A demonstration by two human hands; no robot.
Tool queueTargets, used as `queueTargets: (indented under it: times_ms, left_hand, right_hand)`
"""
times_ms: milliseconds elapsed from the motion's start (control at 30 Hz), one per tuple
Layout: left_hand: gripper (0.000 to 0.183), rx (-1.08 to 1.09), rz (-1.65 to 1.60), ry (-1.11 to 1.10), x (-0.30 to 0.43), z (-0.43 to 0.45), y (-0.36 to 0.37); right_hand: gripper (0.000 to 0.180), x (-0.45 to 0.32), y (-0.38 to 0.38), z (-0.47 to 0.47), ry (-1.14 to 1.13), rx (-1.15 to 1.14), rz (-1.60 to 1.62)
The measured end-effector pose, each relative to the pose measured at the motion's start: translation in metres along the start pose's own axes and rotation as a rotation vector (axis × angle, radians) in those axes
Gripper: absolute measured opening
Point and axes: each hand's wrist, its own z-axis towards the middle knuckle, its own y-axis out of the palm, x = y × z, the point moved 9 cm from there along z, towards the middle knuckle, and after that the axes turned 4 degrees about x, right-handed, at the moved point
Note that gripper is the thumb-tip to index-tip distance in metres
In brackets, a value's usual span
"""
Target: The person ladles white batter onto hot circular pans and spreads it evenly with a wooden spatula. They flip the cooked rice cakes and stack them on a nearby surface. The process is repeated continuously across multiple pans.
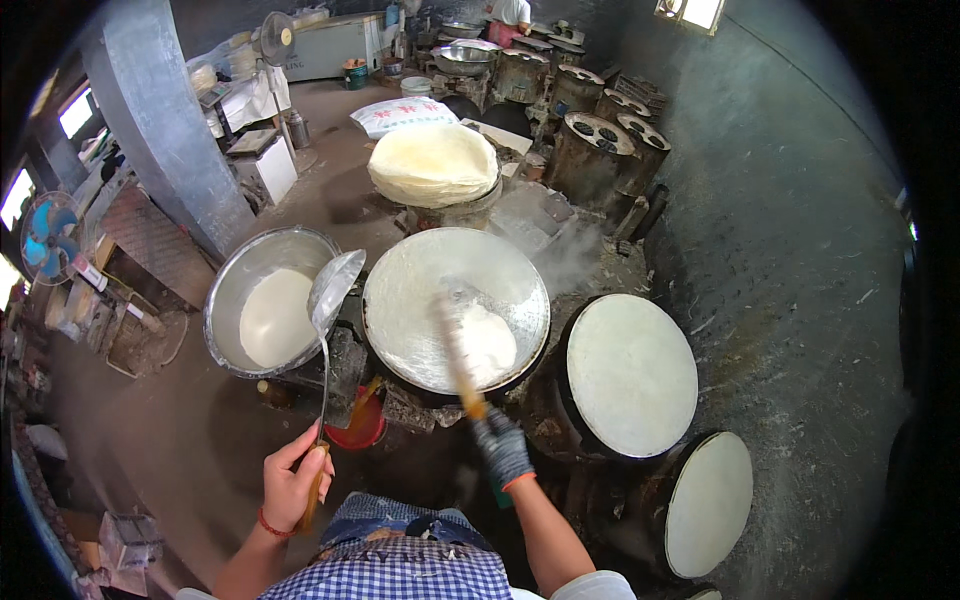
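Note:
My left hand [296,472] grips the wooden handle of a metal ladle [336,289]. The ladle's bowl hangs by the right rim of a metal basin [225,300], which holds white batter [276,322]. In a grey knit glove with an orange cuff, my right hand [501,446] holds a spreading tool [466,375], blurred by motion, by its yellowish handle. The tool's far end lies over a round griddle [420,262]. A thin pale layer coats much of that griddle, and a thicker pool of white batter [487,341] sits right of the tool.
Two more round griddles with pale sheets [632,375] [709,506] stand at right. Beyond the main griddle rises a stack of thin round sheets [433,161], near a printed sack [403,114]. Steam drifts beside it. A red bucket [360,424] is below. A person [510,19] stands behind several stoves [592,146].

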Motion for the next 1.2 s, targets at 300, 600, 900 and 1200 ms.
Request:
queueTargets:
  times_ms: [300, 600, 900, 1200]
  left_hand:
    - [0.041, 0.066, -0.021, -0.050, -0.017, -0.002, 0.010]
    - [0.039, 0.049, -0.046, -0.068, -0.022, 0.010, 0.012]
    - [0.040, 0.157, -0.030, -0.128, -0.023, 0.006, -0.008]
    - [0.041, 0.153, -0.004, -0.098, -0.022, 0.009, -0.014]
  right_hand:
    - [0.036, 0.020, -0.102, 0.037, -0.067, 0.013, -0.343]
    - [0.039, 0.018, -0.114, 0.010, -0.275, 0.031, -0.613]
    - [0.046, 0.028, -0.118, 0.042, -0.066, -0.048, -0.606]
    - [0.041, -0.061, -0.099, 0.033, -0.413, 0.374, -0.701]
